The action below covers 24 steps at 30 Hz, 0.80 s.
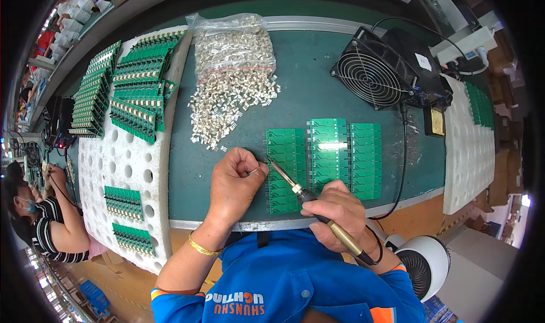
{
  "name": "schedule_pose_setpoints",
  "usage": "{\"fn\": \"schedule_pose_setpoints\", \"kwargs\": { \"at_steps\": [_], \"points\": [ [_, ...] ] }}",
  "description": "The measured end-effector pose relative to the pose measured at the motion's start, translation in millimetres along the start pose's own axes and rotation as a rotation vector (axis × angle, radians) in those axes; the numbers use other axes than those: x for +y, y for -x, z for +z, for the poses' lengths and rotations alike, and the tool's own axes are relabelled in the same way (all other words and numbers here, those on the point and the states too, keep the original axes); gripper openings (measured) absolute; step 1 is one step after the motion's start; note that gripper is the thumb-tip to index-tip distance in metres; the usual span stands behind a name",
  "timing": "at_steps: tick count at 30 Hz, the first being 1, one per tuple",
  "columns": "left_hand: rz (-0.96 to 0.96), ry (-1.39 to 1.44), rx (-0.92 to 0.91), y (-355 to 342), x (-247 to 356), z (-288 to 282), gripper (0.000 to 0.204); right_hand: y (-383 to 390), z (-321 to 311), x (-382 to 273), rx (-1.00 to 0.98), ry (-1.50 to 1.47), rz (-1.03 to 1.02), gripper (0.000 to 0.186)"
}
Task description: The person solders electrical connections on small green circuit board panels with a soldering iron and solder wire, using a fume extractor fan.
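My right hand grips a soldering iron by its dark and gold handle. The iron's tip points up and left, at the left edge of a green circuit board panel. Close beside that edge, my left hand is closed in a pinch on a thin strand of solder wire. Two more panels lie to the right: a middle panel and a right-hand panel. Small pins line the panels' left edges. Whether tip and wire touch is too small to tell.
White connectors spill from a clear plastic bag at the back. A black fan stands back right, its cord running down the mat. Foam boards with stacked circuit boards flank the left. A co-worker sits far left.
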State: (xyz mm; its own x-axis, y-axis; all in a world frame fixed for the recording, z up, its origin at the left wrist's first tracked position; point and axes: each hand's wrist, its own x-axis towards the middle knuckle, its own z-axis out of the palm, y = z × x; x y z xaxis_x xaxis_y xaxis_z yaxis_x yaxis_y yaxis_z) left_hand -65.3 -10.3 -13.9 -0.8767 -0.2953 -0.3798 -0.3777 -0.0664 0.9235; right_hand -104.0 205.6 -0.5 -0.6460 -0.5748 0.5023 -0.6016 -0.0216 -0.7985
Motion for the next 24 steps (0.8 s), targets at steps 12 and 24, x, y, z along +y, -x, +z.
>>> {"fn": "schedule_pose_setpoints", "kwargs": {
  "at_steps": [12, 24],
  "points": [
    [0.007, -0.051, 0.051, 1, -5, 1, 0.021, -7, 6, 2, 0.027, -0.047, 0.017, 0.026],
    [0.018, 0.037, 0.076, -3, -8, 3, 0.02, -48, 41, 12, -0.092, 0.412, -0.14, 0.032]
  ]
}}
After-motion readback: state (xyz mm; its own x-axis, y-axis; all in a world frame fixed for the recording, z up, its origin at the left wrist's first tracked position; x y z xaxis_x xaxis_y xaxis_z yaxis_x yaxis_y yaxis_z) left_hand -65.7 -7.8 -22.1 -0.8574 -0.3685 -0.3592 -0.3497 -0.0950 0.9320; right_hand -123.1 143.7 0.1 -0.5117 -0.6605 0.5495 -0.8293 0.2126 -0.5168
